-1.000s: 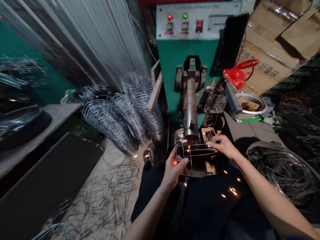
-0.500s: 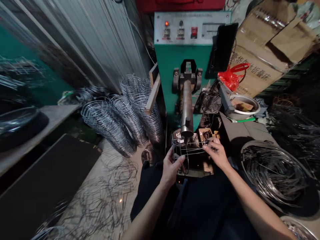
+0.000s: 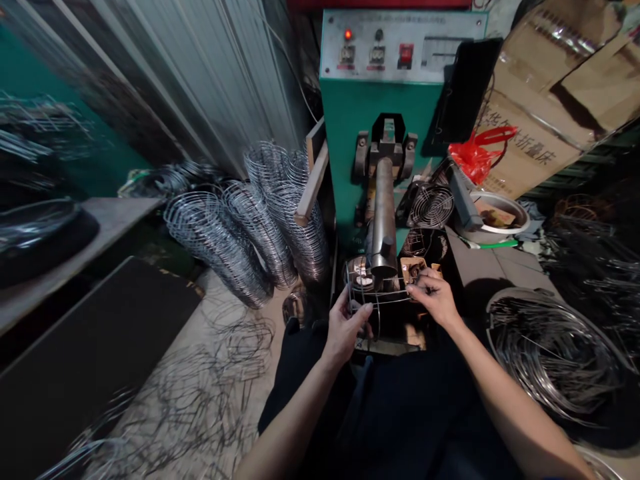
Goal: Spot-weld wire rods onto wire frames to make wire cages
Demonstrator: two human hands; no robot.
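Note:
A thin wire frame [image 3: 379, 311] of bent rods is held between my two hands, just below the round metal arm [image 3: 385, 220] of a green machine [image 3: 345, 100]. My left hand [image 3: 345, 325] grips the frame's left side, thumb on top and fingers curled beneath. At the right, my right hand [image 3: 434, 297] pinches the ends of the wires between thumb and fingers. The fingertips of my right hand are partly hidden, and the frame's underside is lost in the dark.
Stacks of wire rings [image 3: 215, 243] stand to the left of the machine, beside a wooden bar [image 3: 313, 190]. Loose wire pieces [image 3: 190, 393] litter the floor. On the right are a tub of wire rods [image 3: 550, 353], a metal bowl [image 3: 520, 217] and a cardboard box [image 3: 530, 120].
The view has shifted slightly, so the machine sits a little further right and higher. Both hands keep their hold on the wire frame, nearly in place under the metal arm.

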